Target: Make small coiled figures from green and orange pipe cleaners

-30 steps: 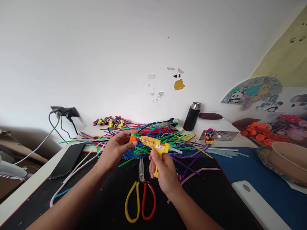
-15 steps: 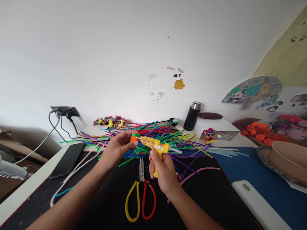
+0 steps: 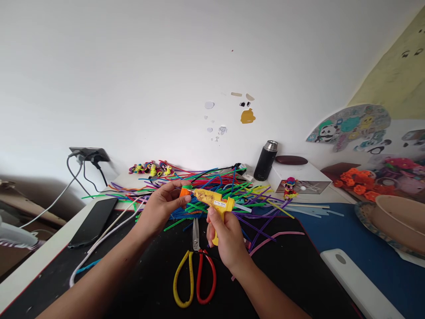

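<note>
My right hand (image 3: 226, 232) is wrapped round the handle of a yellow hot glue gun (image 3: 212, 199), with a clear glue stick (image 3: 243, 208) jutting from its rear. Its nozzle points left and meets a small orange and green pipe-cleaner piece (image 3: 185, 191). That piece is pinched between the thumb and fingers of my left hand (image 3: 166, 199), which hide part of it. Below both hands, scissors (image 3: 195, 239) with one yellow and one red handle lie on the black mat (image 3: 146, 283). A heap of coloured pipe cleaners (image 3: 206, 177) spreads behind the hands.
Small pipe-cleaner figures (image 3: 151, 169) sit at the back left, another figure (image 3: 290, 188) at the right. A black flask (image 3: 266, 161) stands beside a white box (image 3: 318, 179). A phone (image 3: 93, 221) and white cable (image 3: 99, 241) lie left; a white device (image 3: 358, 283) lies right.
Hardly anything differs. Both hands keep the same hold, with the nozzle still at the orange and green piece; the view has shifted very slightly.
</note>
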`<act>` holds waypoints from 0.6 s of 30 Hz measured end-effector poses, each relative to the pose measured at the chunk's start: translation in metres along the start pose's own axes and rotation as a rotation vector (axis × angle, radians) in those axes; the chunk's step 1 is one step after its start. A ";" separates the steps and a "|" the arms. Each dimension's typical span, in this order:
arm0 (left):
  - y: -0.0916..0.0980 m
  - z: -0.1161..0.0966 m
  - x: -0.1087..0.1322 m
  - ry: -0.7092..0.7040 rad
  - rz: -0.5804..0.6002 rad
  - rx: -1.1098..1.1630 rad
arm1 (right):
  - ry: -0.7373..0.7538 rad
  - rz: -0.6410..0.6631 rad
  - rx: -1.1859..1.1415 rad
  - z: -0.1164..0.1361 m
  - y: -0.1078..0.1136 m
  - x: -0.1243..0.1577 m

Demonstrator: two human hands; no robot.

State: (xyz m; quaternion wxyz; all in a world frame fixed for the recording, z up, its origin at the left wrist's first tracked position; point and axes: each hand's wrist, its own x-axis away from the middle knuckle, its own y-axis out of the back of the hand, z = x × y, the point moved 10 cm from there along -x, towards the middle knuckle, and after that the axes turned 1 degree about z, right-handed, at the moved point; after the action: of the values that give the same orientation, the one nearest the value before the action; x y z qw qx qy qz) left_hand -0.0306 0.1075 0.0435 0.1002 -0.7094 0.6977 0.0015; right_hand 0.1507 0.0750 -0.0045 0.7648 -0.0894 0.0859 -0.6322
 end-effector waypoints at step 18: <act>0.001 0.002 0.000 0.008 0.001 0.022 | 0.017 -0.006 0.007 0.002 0.001 0.001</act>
State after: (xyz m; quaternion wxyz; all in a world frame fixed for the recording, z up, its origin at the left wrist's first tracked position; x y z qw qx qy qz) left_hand -0.0314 0.1074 0.0414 0.1049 -0.7080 0.6983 -0.0089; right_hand 0.1520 0.0746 -0.0022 0.7626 -0.0817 0.0900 -0.6354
